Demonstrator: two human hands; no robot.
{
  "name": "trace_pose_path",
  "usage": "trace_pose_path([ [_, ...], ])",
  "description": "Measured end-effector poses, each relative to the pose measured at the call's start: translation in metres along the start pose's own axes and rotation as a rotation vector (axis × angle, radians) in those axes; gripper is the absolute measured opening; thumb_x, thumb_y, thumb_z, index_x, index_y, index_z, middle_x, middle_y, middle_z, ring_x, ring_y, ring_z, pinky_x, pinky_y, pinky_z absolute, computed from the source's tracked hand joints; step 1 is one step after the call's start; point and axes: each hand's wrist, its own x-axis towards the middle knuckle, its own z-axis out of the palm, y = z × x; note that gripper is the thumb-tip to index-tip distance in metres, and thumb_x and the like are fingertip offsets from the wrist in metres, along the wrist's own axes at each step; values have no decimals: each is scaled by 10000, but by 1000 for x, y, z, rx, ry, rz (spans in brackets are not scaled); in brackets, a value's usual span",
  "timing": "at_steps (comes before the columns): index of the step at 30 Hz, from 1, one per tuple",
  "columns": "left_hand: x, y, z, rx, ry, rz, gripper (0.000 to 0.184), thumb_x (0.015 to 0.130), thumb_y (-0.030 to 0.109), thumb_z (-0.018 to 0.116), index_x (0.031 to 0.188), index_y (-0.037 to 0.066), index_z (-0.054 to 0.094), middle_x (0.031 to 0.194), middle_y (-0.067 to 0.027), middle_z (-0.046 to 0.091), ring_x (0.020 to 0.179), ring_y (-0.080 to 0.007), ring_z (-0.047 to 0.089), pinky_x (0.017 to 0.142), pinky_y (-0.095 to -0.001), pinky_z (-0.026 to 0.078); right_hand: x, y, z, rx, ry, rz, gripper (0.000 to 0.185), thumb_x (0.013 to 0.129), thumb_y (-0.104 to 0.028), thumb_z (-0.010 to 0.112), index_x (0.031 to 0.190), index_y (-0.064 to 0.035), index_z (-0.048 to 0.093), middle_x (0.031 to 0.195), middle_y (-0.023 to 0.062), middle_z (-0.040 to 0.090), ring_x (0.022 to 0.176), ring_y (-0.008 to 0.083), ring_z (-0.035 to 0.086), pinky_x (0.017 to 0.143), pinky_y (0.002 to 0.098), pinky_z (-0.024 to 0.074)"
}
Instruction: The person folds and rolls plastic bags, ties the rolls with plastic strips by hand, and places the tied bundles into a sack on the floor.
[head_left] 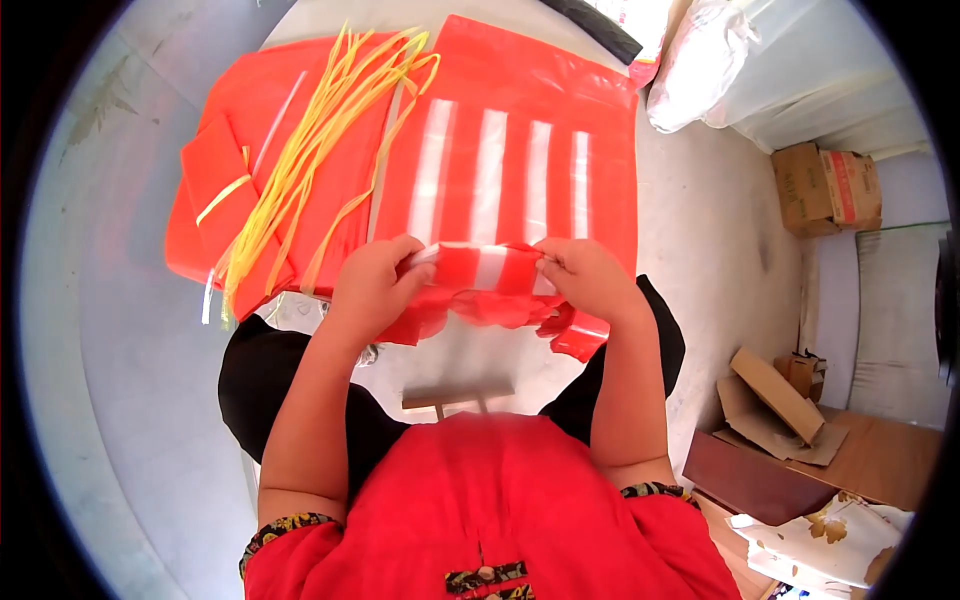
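Red plastic bags with white stripes (508, 170) lie flat before me, their near ends raised in loose, crumpled folds. My left hand (380, 285) pinches the left side of a striped red plastic bag (458, 266) at its near end. On the other side, my right hand (590, 282) pinches the same bag between thumb and fingers. The edge is stretched between both hands, and its loose part hangs toward my lap. Left of the bags, yellow plastic strips (325, 140) are spread over a red plastic pile (250, 85).
A folded red bundle (215, 180) tied with a yellow band lies at the left. Farther right are a cardboard box (825, 190) and opened cardboard (775, 405) on a brown wooden surface (890, 450). A white plastic bundle (700, 65) sits at the far right.
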Motion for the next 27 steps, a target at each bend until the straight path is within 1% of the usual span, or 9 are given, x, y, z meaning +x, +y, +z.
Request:
trace_pose_path([
  [1, 0, -3, 0, -28, 36, 9, 205, 930, 149, 739, 1092, 29, 702, 874, -160, 704, 830, -338, 699, 738, -418, 538, 10, 9, 0, -114, 35, -74, 189, 1028, -100, 602, 1148, 19, 687, 854, 106, 667, 814, 206, 660, 754, 377, 535],
  [2, 0, -5, 1, -55, 72, 19, 220, 931, 146, 738, 1113, 30, 701, 886, -163, 711, 840, -333, 706, 744, -407, 543, 23, 26, 3, -74, 61, -133, 196, 1019, -129, 631, 1115, 30, 695, 849, 91, 670, 779, 185, 606, 742, 354, 507],
  [8, 5, -11, 8, -69, 172, -17, 219, 961, 136, 715, 1162, 51, 696, 930, -155, 731, 864, -327, 721, 754, -397, 548, 54, 32, -7, -65, 56, -93, 187, 995, -148, 679, 1043, 27, 727, 874, 62, 690, 828, 152, 618, 765, 342, 521],
  [11, 10, -8, 11, -28, 179, -67, 219, 970, 137, 705, 1177, 71, 678, 924, -141, 729, 865, -336, 718, 739, -407, 542, 63, 41, 0, 58, 117, -65, 189, 979, -139, 696, 1086, 12, 732, 917, 44, 691, 850, 145, 620, 801, 322, 536],
  [14, 14, -11, 18, -6, 229, -37, 195, 977, 80, 685, 1163, 49, 637, 844, -115, 667, 779, -262, 672, 717, -358, 516, 56, 49, 8, 171, 251, -148, 276, 970, -117, 702, 1226, -15, 709, 1033, 50, 688, 906, 151, 627, 838, 308, 542],
  [17, 18, -9, 21, 3, 248, -49, 151, 983, 92, 675, 1097, 36, 592, 869, -146, 681, 809, -321, 687, 722, -389, 522, 38, 69, 11, 66, 418, -200, 430, 965, -108, 711, 1383, -44, 633, 1164, 69, 667, 963, 158, 628, 872, 301, 535],
  [20, 19, -8, 22, 28, 262, -91, 143, 987, 100, 667, 1051, 31, 559, 882, -173, 678, 833, -371, 684, 724, -418, 521, 9, 84, 11, 115, 466, -84, 528, 970, -88, 704, 1477, -60, 559, 1214, 82, 649, 1006, 168, 628, 921, 321, 530],
  [23, 20, -11, 27, 85, 309, -65, 158, 980, 136, 693, 1036, 61, 566, 885, -164, 695, 849, -398, 686, 708, -464, 522, -10, 110, 12, 242, 466, -73, 502, 983, -168, 699, 1457, -83, 555, 1358, 126, 664, 1185, 292, 679, 1014, 380, 530],
  [27, 21, -12, 28, 71, 312, -69, 172, 976, 138, 699, 1031, 55, 559, 880, -175, 684, 846, -407, 679, 709, -466, 518, -27, 100, 14, 138, 487, -115, 426, 984, -141, 688, 1390, -78, 576, 1322, 123, 668, 1145, 282, 684, 987, 380, 535],
])
